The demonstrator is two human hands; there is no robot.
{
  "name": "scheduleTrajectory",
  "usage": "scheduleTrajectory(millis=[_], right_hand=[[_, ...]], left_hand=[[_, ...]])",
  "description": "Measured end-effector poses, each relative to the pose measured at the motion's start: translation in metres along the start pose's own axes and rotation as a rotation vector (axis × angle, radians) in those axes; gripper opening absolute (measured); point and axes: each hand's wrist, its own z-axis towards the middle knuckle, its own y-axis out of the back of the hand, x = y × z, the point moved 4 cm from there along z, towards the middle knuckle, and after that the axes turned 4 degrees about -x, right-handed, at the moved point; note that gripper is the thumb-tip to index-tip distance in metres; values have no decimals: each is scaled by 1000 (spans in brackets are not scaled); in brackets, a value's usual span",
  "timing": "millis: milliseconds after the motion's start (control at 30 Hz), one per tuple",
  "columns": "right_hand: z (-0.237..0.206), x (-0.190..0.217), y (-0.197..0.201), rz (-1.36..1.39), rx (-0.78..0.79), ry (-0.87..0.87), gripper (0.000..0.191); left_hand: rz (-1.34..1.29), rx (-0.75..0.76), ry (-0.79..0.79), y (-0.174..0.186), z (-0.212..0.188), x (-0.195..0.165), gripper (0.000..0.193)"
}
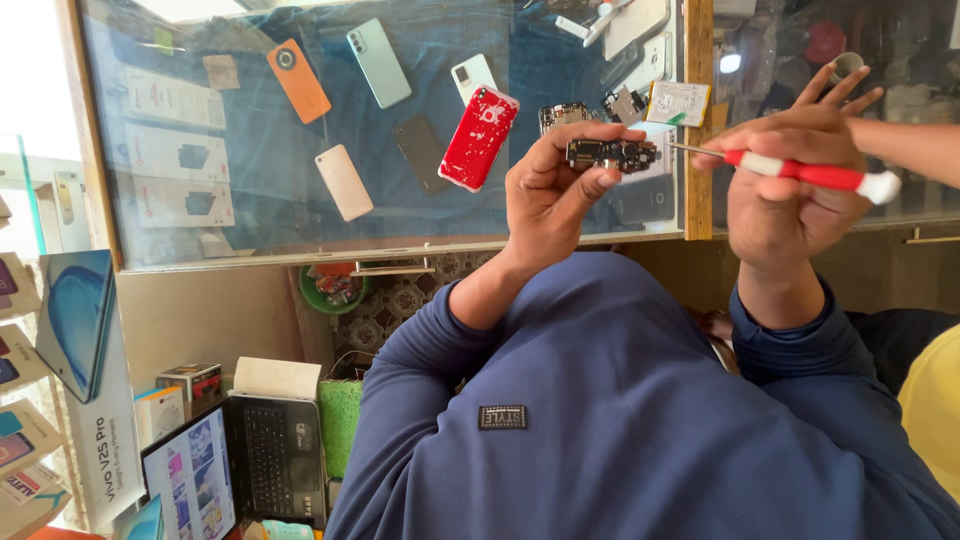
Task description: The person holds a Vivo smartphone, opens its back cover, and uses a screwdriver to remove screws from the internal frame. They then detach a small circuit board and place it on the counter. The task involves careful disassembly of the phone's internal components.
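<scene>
My left hand point(548, 190) is raised in front of the glass counter point(300, 215) and pinches a small dark circuit board point(610, 154) between thumb and fingertips. My right hand point(785, 195) grips a red-and-white screwdriver point(810, 174). Its thin metal tip points left and stops just short of the board's right end. Both of my arms are in blue sleeves.
On the glass counter lie several phones: an orange one point(298, 80), a pale green one point(379, 62), a red back cover point(479, 138) and a white one point(344, 182). Another person's forearm point(915, 145) reaches in from the right. A laptop point(272, 462) and boxes stand lower left.
</scene>
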Motion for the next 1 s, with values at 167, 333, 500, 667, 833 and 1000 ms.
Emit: scheduleTrajectory(millis=[167,333,500,667,833,1000], right_hand=[[-14,-12,-12,163,-52,-299,39],[-27,-13,-19,197,-35,-262,28],[-28,-13,-17,186,-58,-263,26],[-23,-11,-20,179,-34,-221,29],[-20,-12,-22,163,-29,-207,29],[-28,-14,-23,196,-38,-269,28]], left_hand=[[14,-29,-4,9,5,13,25],[9,-17,22,9,3,14,23],[-6,-2,26,6,3,11,23],[19,21,37,5,1,7,23],[42,11,31,6,1,7,23],[38,7,32,11,-3,8,22]])
